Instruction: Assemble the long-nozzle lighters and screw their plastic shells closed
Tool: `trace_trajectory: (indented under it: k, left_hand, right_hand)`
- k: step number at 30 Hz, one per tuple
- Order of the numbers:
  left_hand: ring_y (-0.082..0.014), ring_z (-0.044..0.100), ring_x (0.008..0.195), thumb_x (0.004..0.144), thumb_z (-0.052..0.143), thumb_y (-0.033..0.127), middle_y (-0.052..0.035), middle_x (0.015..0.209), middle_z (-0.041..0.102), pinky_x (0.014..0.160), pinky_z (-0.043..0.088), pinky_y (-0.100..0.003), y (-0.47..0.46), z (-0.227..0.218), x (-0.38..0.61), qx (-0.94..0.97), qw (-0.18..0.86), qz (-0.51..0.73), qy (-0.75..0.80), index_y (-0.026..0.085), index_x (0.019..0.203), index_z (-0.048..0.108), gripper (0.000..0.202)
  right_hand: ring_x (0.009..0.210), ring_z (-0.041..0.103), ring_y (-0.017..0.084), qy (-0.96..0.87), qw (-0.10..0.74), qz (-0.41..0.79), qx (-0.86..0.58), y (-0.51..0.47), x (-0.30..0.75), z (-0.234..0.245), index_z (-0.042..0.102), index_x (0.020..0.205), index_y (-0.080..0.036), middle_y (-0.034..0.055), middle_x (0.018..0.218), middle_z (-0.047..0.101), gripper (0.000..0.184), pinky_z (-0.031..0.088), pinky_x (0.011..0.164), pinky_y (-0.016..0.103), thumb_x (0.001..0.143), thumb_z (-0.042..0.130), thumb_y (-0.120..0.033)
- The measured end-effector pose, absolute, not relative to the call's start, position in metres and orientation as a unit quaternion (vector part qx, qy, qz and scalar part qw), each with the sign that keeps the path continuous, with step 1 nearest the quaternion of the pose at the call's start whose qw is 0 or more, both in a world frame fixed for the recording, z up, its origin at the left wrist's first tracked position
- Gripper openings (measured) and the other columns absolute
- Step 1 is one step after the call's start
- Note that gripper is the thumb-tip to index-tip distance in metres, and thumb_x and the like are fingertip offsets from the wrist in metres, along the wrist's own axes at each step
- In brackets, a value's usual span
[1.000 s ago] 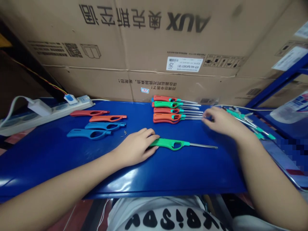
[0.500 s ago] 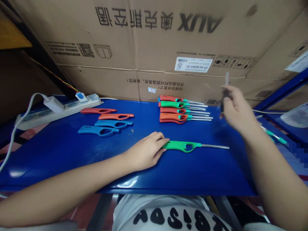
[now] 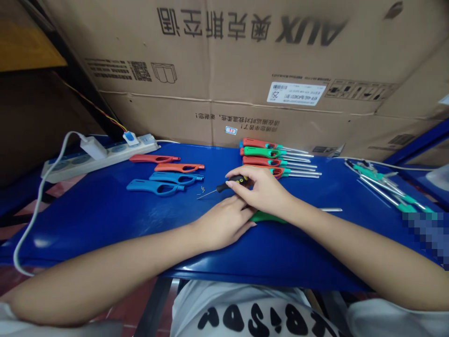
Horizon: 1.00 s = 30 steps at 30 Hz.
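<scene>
The right hand (image 3: 261, 192) is closed around the black handle of a screwdriver (image 3: 220, 188), with thumb and fingers wrapped over the grip. The screwdriver's long axis runs roughly left to right and tilts slightly, the handle end being farther from the person. Its thin metal shaft points left, and the tip ends just beside a small cluster of loose screws (image 3: 202, 189) on the blue table (image 3: 105, 220). Contact between tip and table cannot be determined. The left hand (image 3: 224, 222) lies palm down with fingers extended and loosely together. It rests on the handle end of a green lighter (image 3: 266, 217) without gripping it. The green lighter lies flat near the middle of the table, mostly covered by both hands. Its long axis is parallel to the front edge, and its metal rod (image 3: 331, 209) points right. Four empty shells (image 3: 164, 173), red, orange and two blue, lie in a staggered row to the left of the screws. A stack of assembled lighters (image 3: 277, 159) lies behind the right hand, rods pointing right. A power strip (image 3: 101, 157) sits at the rear left, and a cardboard box (image 3: 245, 70) stands behind the table.
</scene>
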<state>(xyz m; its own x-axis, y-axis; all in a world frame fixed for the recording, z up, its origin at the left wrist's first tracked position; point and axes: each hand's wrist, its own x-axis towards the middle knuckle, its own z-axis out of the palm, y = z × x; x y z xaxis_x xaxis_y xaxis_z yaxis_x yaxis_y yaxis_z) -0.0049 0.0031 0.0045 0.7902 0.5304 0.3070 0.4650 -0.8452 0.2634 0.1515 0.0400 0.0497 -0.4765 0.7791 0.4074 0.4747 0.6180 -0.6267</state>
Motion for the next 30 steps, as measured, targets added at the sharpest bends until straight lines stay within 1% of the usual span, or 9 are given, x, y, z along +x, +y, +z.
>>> trace_trajectory:
  k: [4,5,7,10,15,19,24,27,30]
  left_hand:
    - [-0.0329,0.057,0.125,0.100,0.054,0.027,-0.0167,0.124,0.064,0.101,0.053,-0.050,0.005,0.003,-0.005,0.940,0.101,0.196,0.259,0.013,0.116,0.067,0.024]
    - [-0.0320,0.056,0.125,0.100,0.054,0.027,-0.0161,0.125,0.064,0.103,0.051,-0.049,0.006,0.003,-0.005,0.939,0.112,0.198,0.258,0.014,0.118,0.066,0.025]
    - [-0.0295,0.057,0.123,0.100,0.056,0.028,-0.0146,0.125,0.064,0.106,0.050,-0.046,0.008,0.002,-0.005,0.934,0.145,0.201,0.257,0.015,0.124,0.065,0.029]
    - [-0.0263,0.061,0.112,0.100,0.058,0.031,-0.0128,0.117,0.066,0.102,0.052,-0.042,0.012,0.000,-0.004,0.923,0.193,0.212,0.256,0.016,0.128,0.065,0.033]
    - [-0.0259,0.059,0.111,0.100,0.057,0.032,-0.0141,0.120,0.064,0.102,0.050,-0.042,0.016,-0.001,-0.003,0.919,0.212,0.228,0.243,0.015,0.133,0.063,0.038]
    - [-0.0268,0.057,0.112,0.100,0.058,0.034,-0.0136,0.121,0.062,0.102,0.048,-0.045,0.016,-0.001,-0.002,0.918,0.209,0.224,0.250,0.018,0.137,0.061,0.041]
    - [-0.0250,0.059,0.115,0.095,0.067,0.035,-0.0107,0.122,0.067,0.104,0.049,-0.045,0.014,0.000,-0.002,0.852,0.283,0.333,0.288,0.021,0.132,0.064,0.040]
    - [-0.0223,0.065,0.106,0.090,0.073,0.032,-0.0076,0.114,0.073,0.096,0.053,-0.040,0.013,0.005,-0.002,0.797,0.335,0.399,0.305,0.021,0.121,0.069,0.033]
    - [-0.0188,0.068,0.098,0.087,0.077,0.028,-0.0048,0.106,0.076,0.088,0.055,-0.034,0.011,0.011,-0.002,0.775,0.352,0.425,0.308,0.022,0.118,0.071,0.032]
  right_hand:
    - [0.087,0.070,0.018,-0.814,0.371,0.227,-0.384,0.041,0.150,0.045,0.074,0.102,-0.016,0.0068,0.099,0.076,0.016,0.054,0.079,0.033,0.089,0.066,-0.022]
    - [0.083,0.069,0.018,-0.801,0.381,0.244,-0.392,0.040,0.151,0.045,0.074,0.101,-0.017,0.0058,0.096,0.076,0.016,0.055,0.076,0.032,0.089,0.067,-0.024]
    - [0.065,0.065,0.015,-0.757,0.403,0.307,-0.412,0.040,0.152,0.049,0.074,0.099,-0.019,0.0034,0.087,0.075,0.017,0.052,0.061,0.029,0.087,0.070,-0.031]
    - [0.048,0.055,0.009,-0.671,0.455,0.414,-0.415,0.040,0.158,0.059,0.075,0.095,-0.021,0.0010,0.079,0.072,0.022,0.045,0.047,0.026,0.081,0.076,-0.038]
    - [0.056,0.055,0.008,-0.490,0.559,0.544,-0.390,0.039,0.182,0.073,0.075,0.084,-0.020,-0.0020,0.070,0.063,0.022,0.048,0.049,0.020,0.072,0.085,-0.036]
    - [0.052,0.052,0.006,-0.371,0.619,0.557,-0.411,0.041,0.207,0.069,0.067,0.070,-0.019,-0.0043,0.066,0.060,0.029,0.047,0.044,0.017,0.064,0.090,-0.036]
    - [0.043,0.043,0.005,-0.312,0.638,0.549,-0.441,0.043,0.227,0.056,0.062,0.066,-0.017,-0.0037,0.062,0.058,0.028,0.040,0.036,0.017,0.075,0.080,-0.037]
    - [0.043,0.044,0.005,-0.325,0.630,0.549,-0.443,0.042,0.230,0.050,0.060,0.065,-0.018,-0.0035,0.062,0.057,0.029,0.038,0.035,0.018,0.077,0.078,-0.038]
    - [0.044,0.045,0.005,-0.336,0.620,0.560,-0.436,0.040,0.231,0.046,0.062,0.068,-0.018,-0.0025,0.064,0.058,0.026,0.038,0.035,0.018,0.079,0.076,-0.037]
